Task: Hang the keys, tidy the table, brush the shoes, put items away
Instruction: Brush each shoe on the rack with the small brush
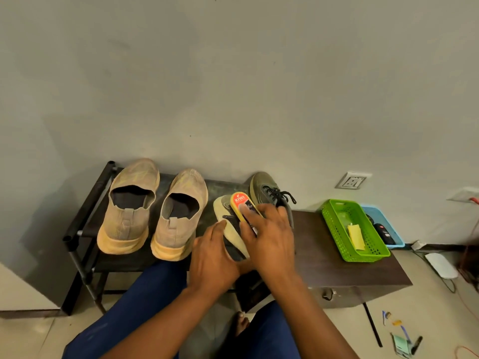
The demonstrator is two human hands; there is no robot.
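My left hand (211, 257) grips an olive lace-up shoe (223, 207), tilted on its side so its pale sole edge shows. My right hand (267, 237) grips a yellow shoe-shine sponge (239, 200) with a red and black label and presses it against that shoe. The matching olive shoe (264, 187) with black laces stands just behind my right hand. Two beige slip-on shoes (129, 206) (178, 216) with orange soles stand side by side on the dark shoe rack (85, 211) at the left.
A dark wooden bench (337, 268) extends right and bears a green basket (334, 224) holding a yellow item, with a blue basket (396, 239) behind it. Cables, a white device (440, 265) and small items (401, 335) lie on the floor at right. My knees are below.
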